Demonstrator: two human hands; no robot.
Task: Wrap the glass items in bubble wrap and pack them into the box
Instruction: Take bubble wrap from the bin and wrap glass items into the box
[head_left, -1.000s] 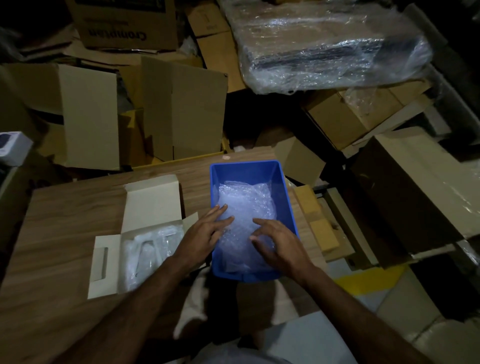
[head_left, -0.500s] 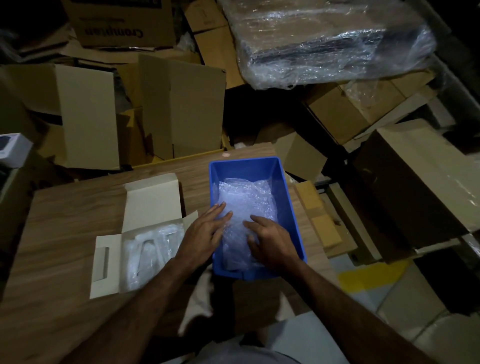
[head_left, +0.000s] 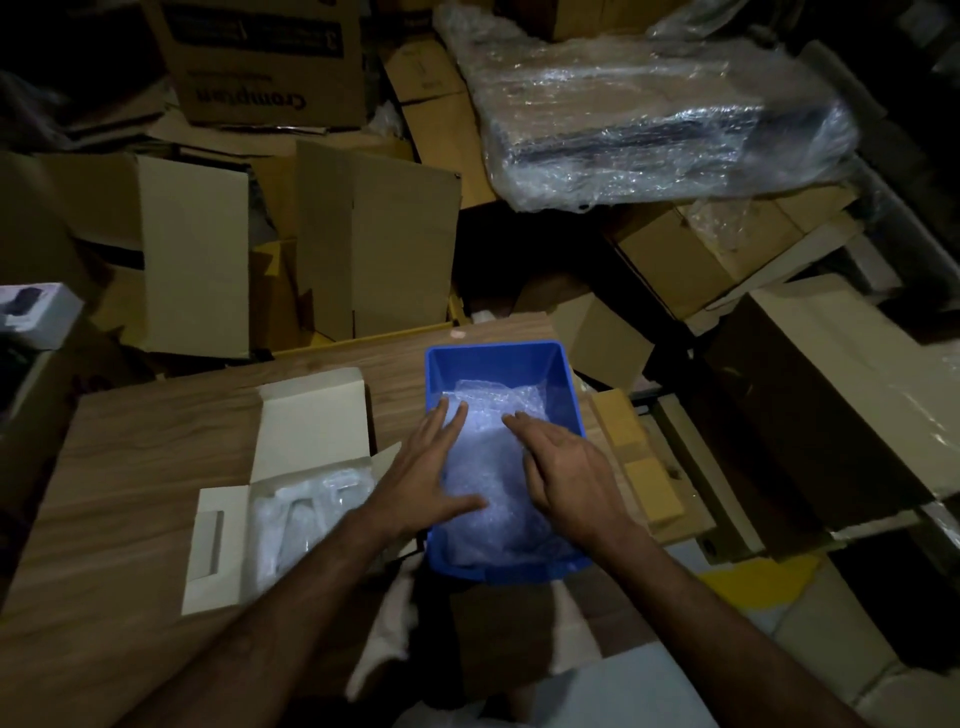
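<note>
A blue plastic bin stands on the wooden table, filled with crumpled bubble wrap. My left hand lies flat on the wrap's left side, fingers straight and reaching over the bin's left wall. My right hand presses flat on the wrap's right side. Whatever the wrap covers is hidden. To the left lies an open white carton with clear plastic-wrapped contents inside.
Cardboard boxes crowd the far side of the table, with a plastic-wrapped bundle at the upper right. More cartons lie on the floor at right. A small white box sits at the left edge.
Both hands have slid forward over the bubble wrap, deeper into the bin, with the fingers stretched out flatter. The view has tilted slightly.
</note>
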